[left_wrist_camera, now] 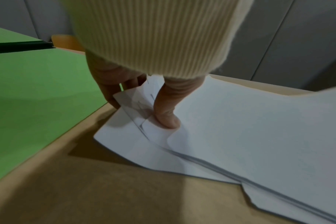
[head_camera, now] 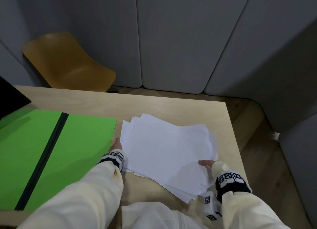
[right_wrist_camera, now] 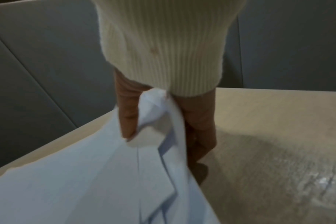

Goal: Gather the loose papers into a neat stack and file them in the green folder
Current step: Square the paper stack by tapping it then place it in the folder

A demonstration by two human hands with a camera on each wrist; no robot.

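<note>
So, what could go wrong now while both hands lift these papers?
The papers are still fanned, so loose lower sheets may slip out onto the table.

The right hand bunches a corner, and the left hand bends its edge; both could crease.

The green folder lies open close by; dragging might shift it.

- A narrow strip of bare table (head_camera: 118, 129) runs between the open green folder (head_camera: 85, 143) and the papers (head_camera: 164, 148); the left hand (head_camera: 117, 145) fills its near end.
- Right of the papers, bare tabletop reaches the edge, held partly by the right hand (head_camera: 206, 163).
- Far side: open wood, then a yellow chair (head_camera: 68, 64) and grey panels (head_camera: 171, 40).
- A black object (head_camera: 10, 96) overhangs the folder's far left corner.
</note>
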